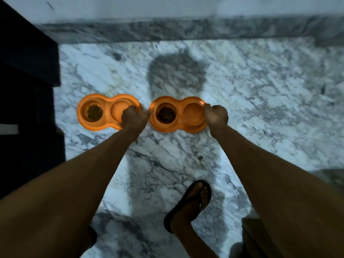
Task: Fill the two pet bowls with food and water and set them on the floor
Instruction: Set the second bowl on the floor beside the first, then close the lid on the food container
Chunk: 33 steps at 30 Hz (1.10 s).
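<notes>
Two orange double pet bowls lie side by side over the marble floor. The left bowl (107, 107) holds brown kibble (94, 112) in its left cup; its right cup looks filled with clear water. My left hand (134, 119) grips the right end of this bowl. The right bowl (179, 125) has kibble (166, 114) in its left cup and water (193, 112) in its right cup. My right hand (216, 114) is closed on that bowl's right rim. Whether the bowls touch the floor I cannot tell.
White and grey marble floor (260, 90) runs to a grey marble skirting (167, 30) below a white wall. A dark cabinet (26, 90) stands at the left, close to the left bowl. My sandalled foot (189, 203) is behind the bowls.
</notes>
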{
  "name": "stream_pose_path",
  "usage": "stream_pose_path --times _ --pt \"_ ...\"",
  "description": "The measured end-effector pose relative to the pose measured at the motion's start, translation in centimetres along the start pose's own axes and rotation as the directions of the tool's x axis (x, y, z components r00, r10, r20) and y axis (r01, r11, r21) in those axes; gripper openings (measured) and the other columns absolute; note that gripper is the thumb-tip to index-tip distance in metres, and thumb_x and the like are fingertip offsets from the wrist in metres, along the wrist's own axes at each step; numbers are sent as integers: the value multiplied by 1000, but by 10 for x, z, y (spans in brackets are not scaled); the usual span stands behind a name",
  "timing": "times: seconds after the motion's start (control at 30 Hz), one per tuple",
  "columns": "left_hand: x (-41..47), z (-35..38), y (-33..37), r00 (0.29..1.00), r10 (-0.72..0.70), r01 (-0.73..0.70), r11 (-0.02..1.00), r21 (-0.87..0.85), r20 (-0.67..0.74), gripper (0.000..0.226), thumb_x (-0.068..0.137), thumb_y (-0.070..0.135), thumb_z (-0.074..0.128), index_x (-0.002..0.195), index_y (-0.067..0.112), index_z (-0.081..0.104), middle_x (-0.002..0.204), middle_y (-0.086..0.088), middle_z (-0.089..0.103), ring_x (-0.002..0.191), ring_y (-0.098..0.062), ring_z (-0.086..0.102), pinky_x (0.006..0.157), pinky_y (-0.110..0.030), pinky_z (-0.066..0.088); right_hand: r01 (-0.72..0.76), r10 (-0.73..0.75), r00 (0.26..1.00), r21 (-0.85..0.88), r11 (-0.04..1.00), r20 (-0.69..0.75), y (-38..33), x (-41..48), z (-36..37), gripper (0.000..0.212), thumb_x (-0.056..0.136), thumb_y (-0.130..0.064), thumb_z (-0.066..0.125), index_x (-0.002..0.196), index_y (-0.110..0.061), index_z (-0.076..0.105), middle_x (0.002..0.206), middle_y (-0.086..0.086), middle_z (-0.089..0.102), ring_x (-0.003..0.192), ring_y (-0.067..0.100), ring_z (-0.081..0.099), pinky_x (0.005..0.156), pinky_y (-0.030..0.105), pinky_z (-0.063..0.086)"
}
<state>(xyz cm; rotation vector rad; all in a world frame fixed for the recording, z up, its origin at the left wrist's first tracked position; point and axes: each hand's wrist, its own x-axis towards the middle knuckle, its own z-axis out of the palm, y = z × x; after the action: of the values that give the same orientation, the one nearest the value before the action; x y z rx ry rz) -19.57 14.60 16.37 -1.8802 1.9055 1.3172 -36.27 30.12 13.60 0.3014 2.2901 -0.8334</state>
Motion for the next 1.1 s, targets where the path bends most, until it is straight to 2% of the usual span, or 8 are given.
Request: stream_pose_path --times 0.07,0.17,0.27,0.33,0.43,0.53,0.73,1.1 --pt "-31 -51 19 999 15 -15 1000 -10 -32 36 87 28 70 115 6 63 111 -18 64 108 -28 60 77 -29 39 27 -27 997 -4 1000 66 -41 -44 -13 37 96 -33 45 74 -5 55 76 7 54 72 23 53 55 27 33" --pt "-79 -142 50 994 -24 13 995 -99 -110 64 85 37 71 137 5 52 137 -17 57 126 -33 55 105 -38 43 92 -89 984 -15 996 154 -108 -125 -27 50 93 -42 41 109 0 64 112 21 61 102 33 58 75 29 35" --pt "-135 -239 84 978 -35 -6 981 -194 -207 65 87 39 68 140 6 50 139 -16 56 129 -33 51 107 -40 42 144 -157 965 73 987 211 -183 -219 -47 34 91 -40 47 74 -11 53 85 11 52 85 26 48 76 38 37" --pt "-175 -300 101 960 -48 -21 970 -243 -275 57 88 39 67 135 7 56 133 -15 60 127 -32 52 104 -36 40 203 -224 948 111 973 227 -231 -283 -63 30 92 -37 48 68 -18 50 80 7 51 84 24 47 77 40 41" --pt "-229 -388 116 939 -19 -100 940 -327 -343 31 88 36 68 107 12 66 111 -12 65 117 -27 58 98 -33 41 324 -338 907 97 941 250 -284 -373 -79 29 87 -38 48 88 -16 66 92 7 59 92 25 55 86 40 46" --pt "-271 -476 115 912 17 -186 909 -374 -410 48 89 32 68 126 2 59 123 -17 64 118 -31 58 98 -32 43 463 -465 847 71 884 259 -322 -457 -80 36 86 -38 53 102 -11 70 108 10 69 105 29 61 94 41 48" --pt "-325 -645 61 844 53 -302 870 -390 -534 52 88 29 67 131 1 57 126 -16 65 117 -30 61 98 -31 44 644 -622 704 61 762 343 -376 -621 -36 47 86 -43 54 120 -12 66 124 9 65 112 27 61 95 34 48" --pt "-386 -873 -80 724 53 -388 856 -342 -688 57 89 30 67 136 2 53 135 -17 59 126 -30 54 104 -35 40 787 -753 527 108 607 395 -443 -850 99 41 89 -37 56 119 -11 68 122 9 67 112 28 61 99 35 47"
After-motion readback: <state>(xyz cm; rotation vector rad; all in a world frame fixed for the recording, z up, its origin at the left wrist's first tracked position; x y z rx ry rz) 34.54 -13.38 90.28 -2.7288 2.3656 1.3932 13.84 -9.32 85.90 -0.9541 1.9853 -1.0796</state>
